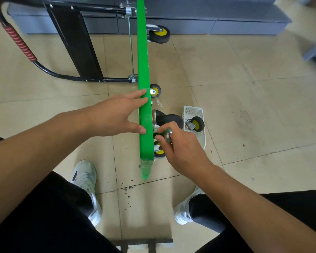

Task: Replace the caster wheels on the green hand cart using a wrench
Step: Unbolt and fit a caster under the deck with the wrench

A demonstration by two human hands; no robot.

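- Head view: the green hand cart (143,70) is stood on its side on the tiled floor. Its deck is seen edge-on, with the long axis running straight away from the person.
- The left hand (115,115) is laid against the deck's upper edge, fingers straight and spread, thumb pressed lower down; nothing is gripped.
- The right hand (181,148) is placed on the underside face, where a shiny metal piece (169,134), possibly the wrench head, is pinched between thumb and fingertips.
- The black caster wheel (171,120) is seen against the underside, touching or just beyond that pinch, on the far side of it.
- The mount is judged to lie directly left of the right hand's grip, so the right hand is the nearer one. The left hand is judged to serve only as a brace.
- A yellow-hubbed caster (196,124) is held in a white basket (192,110) just right of the work.
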